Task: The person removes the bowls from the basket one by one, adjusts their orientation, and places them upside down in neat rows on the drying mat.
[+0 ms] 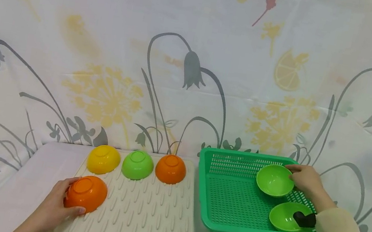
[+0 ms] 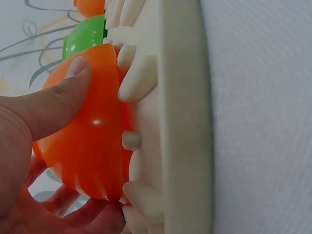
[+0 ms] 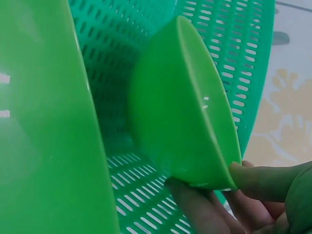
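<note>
My left hand (image 1: 55,203) grips an orange bowl (image 1: 89,193) turned upside down at the front left of a cream drying mat (image 1: 138,223). In the left wrist view, the thumb lies on the bowl's side and the other fingers curl round beneath it, its rim against the mat's raised ridges. At the right, my right hand (image 1: 306,181) pinches the rim of a green bowl (image 1: 274,181) between thumb and fingers, over the back right of a green basket (image 1: 208,202). A second green bowl (image 1: 283,217) sits in the basket's front right, partly behind the black wrist camera.
Along the mat's back edge stand three upturned bowls: a yellow bowl (image 1: 103,159), a green bowl (image 1: 138,165) and another orange bowl (image 1: 171,169). The basket stands just right of the mat. Behind everything hangs a flower-patterned cloth (image 1: 188,104).
</note>
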`<state>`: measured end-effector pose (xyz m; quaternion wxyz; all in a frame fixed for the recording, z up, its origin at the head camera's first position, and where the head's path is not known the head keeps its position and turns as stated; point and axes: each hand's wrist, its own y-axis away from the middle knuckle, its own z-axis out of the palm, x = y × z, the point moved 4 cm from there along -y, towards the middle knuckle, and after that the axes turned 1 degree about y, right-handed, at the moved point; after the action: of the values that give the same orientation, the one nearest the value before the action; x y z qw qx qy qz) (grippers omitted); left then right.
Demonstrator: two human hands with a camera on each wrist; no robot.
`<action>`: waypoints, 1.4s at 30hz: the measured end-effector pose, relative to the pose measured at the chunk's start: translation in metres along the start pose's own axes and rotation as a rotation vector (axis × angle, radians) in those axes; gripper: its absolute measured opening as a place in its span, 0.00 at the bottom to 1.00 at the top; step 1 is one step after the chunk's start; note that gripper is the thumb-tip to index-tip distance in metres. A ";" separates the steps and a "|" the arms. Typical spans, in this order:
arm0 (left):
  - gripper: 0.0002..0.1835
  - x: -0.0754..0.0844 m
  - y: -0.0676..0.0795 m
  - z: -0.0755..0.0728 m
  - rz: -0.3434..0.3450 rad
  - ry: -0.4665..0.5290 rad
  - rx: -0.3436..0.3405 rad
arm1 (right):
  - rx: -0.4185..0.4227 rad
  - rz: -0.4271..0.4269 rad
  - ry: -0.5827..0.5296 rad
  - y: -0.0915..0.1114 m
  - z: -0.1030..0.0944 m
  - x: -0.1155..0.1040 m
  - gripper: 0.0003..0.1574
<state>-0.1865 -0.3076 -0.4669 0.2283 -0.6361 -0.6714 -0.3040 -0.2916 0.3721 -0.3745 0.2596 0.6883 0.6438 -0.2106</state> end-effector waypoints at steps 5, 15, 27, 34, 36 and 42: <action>0.56 -0.001 -0.001 0.000 0.004 -0.011 -0.002 | -0.017 -0.007 -0.067 0.006 -0.002 -0.008 0.29; 0.57 -0.001 0.001 -0.002 0.012 -0.025 -0.005 | -0.026 -0.012 -0.118 0.011 -0.001 -0.020 0.30; 0.58 0.000 0.001 -0.002 0.017 -0.056 -0.006 | -0.062 -0.102 -0.154 0.028 0.006 -0.053 0.30; 0.58 0.004 0.000 -0.002 0.008 -0.068 -0.005 | -0.085 -0.133 -0.182 0.037 0.017 -0.071 0.29; 0.58 0.005 0.000 -0.003 0.012 -0.074 -0.001 | -0.092 -0.147 -0.191 0.040 0.020 -0.074 0.28; 0.58 0.008 0.000 -0.005 0.042 -0.097 0.016 | -0.108 -0.167 -0.225 0.052 0.032 -0.083 0.28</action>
<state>-0.1875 -0.3055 -0.4575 0.2067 -0.6623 -0.6706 -0.2626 -0.2456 0.2858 -0.3428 0.3483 0.5895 0.6761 -0.2722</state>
